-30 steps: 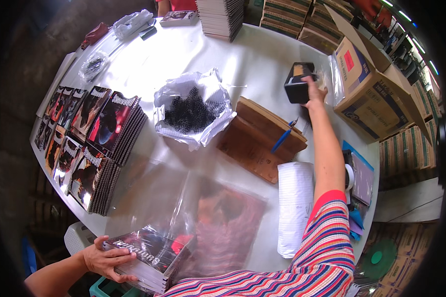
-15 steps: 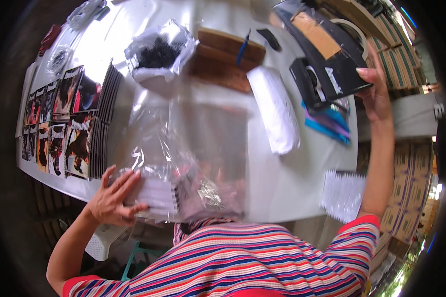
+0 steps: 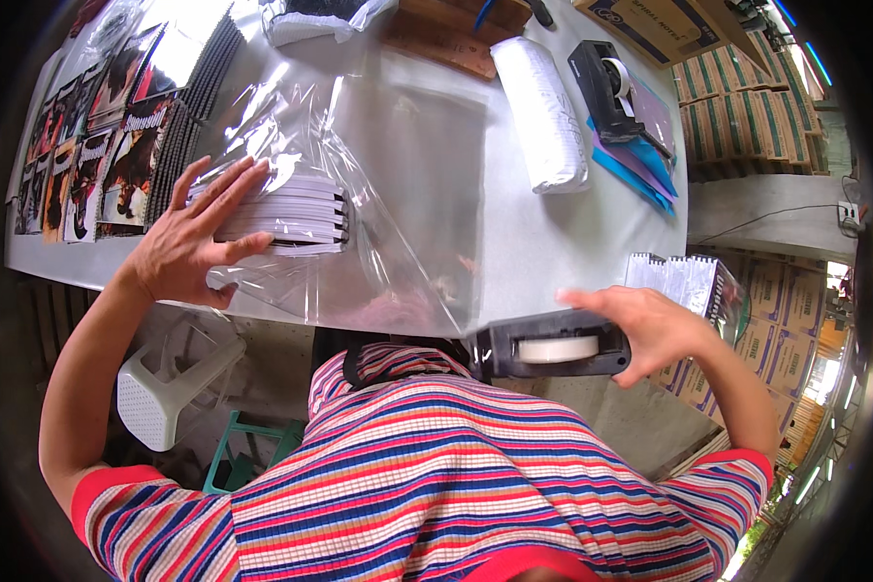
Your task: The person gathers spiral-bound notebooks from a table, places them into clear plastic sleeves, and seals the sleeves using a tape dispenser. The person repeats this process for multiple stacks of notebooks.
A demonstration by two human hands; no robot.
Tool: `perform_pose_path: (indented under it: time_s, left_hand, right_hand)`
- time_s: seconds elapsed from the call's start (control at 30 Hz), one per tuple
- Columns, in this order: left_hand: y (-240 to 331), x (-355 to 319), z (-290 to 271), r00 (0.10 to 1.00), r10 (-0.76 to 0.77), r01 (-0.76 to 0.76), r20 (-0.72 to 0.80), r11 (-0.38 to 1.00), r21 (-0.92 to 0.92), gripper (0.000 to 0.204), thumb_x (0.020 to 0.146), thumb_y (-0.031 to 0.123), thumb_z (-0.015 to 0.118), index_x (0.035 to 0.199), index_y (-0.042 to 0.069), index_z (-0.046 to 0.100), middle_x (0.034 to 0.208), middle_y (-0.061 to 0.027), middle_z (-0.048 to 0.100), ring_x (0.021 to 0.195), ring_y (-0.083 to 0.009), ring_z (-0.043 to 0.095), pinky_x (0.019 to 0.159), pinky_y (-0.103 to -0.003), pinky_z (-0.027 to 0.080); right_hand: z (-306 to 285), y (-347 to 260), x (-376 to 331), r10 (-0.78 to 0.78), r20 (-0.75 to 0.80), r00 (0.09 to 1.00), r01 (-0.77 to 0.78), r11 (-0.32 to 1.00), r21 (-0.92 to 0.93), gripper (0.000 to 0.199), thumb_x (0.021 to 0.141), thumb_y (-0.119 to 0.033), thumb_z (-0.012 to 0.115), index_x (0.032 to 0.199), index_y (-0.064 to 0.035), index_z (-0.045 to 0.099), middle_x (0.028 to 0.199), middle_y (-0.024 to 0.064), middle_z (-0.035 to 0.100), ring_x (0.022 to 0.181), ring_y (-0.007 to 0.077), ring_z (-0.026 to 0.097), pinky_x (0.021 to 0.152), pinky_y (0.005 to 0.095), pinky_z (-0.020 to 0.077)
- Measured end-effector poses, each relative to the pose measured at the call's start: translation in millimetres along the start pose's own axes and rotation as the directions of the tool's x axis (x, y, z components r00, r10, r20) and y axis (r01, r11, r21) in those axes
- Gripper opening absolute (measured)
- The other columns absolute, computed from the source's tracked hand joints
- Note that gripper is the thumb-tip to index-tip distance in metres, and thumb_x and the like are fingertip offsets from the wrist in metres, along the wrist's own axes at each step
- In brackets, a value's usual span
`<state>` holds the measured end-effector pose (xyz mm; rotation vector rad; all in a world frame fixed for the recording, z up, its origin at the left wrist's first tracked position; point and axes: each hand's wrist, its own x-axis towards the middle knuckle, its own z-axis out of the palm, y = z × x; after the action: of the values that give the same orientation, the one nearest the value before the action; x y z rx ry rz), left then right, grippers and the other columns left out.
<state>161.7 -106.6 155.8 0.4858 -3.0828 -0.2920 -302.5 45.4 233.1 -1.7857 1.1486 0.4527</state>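
My left hand (image 3: 186, 238) lies with spread fingers on a small stack of spiral notebooks (image 3: 301, 215) near the table's front edge. Clear plastic film (image 3: 412, 165) covers the stack and spreads out to its right across the table. At the front edge, close to my body, my right hand (image 3: 658, 325) grips a black tape dispenser (image 3: 495, 357) by its right end. A roll of pale tape (image 3: 558, 349) shows inside it. The dispenser's left end is blurred.
Rows of stacked spiral notebooks (image 3: 126, 184) cover the left side. Right of the film lie a white wrapped bundle (image 3: 543, 116), a second black tape dispenser (image 3: 592, 92) and blue sheets (image 3: 630, 179). A wooden block (image 3: 436, 48) sits at the back. Below stands a white stool (image 3: 170, 388).
My right hand has brought the black tape dispenser from the far right of the table down to the front edge by my body. My left hand stays on the notebook stack.
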Motion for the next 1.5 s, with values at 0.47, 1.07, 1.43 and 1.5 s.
perform_pose_path:
  time_s: [0.47, 1.07, 1.43, 1.5]
  left_hand:
    - [6, 0, -4, 0.993, -0.063, 0.057, 0.098, 0.996, 0.069, 0.123, 0.037, 0.036, 0.082, 0.14, 0.049, 0.016, 0.151, -0.0211, 0.017, 0.139, -0.0388, 0.02, 0.111, -0.053, 0.01]
    - [-1, -20, -17, 0.972, -0.092, 0.096, 0.216, 0.995, -0.008, 0.107, 0.045, 0.046, 0.084, 0.137, 0.054, 0.029, 0.155, 0.0042, 0.015, 0.142, -0.0347, 0.007, 0.11, -0.062, -0.002]
    - [-11, 7, -37, 0.966, 0.101, -0.096, 0.239, 0.995, -0.032, 0.091, 0.046, 0.038, 0.08, 0.131, 0.04, 0.047, 0.148, 0.0029, 0.034, 0.134, -0.0219, 0.036, 0.109, -0.061, -0.001]
    - [-17, 15, -38, 0.953, 0.133, -0.134, 0.273, 0.991, -0.015, 0.097, 0.046, 0.04, 0.082, 0.133, 0.044, 0.042, 0.15, 0.0036, 0.03, 0.136, -0.0186, 0.032, 0.108, -0.063, 0.001]
  right_hand:
    - [-25, 99, 33, -0.508, 0.165, 0.846, 0.445, 0.499, -0.743, 0.073, 0.081, -0.002, 0.046, 0.141, -0.041, 0.03, 0.121, 0.0035, 0.047, 0.121, 0.0293, 0.041, 0.1, 0.0421, 0.0407]
    - [2, -49, 70, -0.419, -0.738, 0.529, 0.438, 0.88, -0.185, 0.054, 0.07, -0.004, 0.073, 0.121, -0.0078, 0.056, 0.127, 0.0137, 0.054, 0.112, 0.029, 0.055, 0.093, 0.0398, 0.0453]
    - [185, 64, 50, 0.771, -0.624, 0.128, -0.122, 0.636, 0.762, 0.046, 0.085, -0.041, 0.064, 0.118, -0.01, 0.054, 0.113, 0.0042, 0.055, 0.077, 0.0138, 0.051, 0.065, 0.0274, 0.0415]
    - [193, 63, 49, 0.908, -0.281, 0.312, 0.072, 0.272, 0.96, 0.042, 0.087, -0.048, 0.06, 0.11, -0.013, 0.057, 0.109, 0.0003, 0.054, 0.077, 0.0125, 0.049, 0.063, 0.0276, 0.0386]
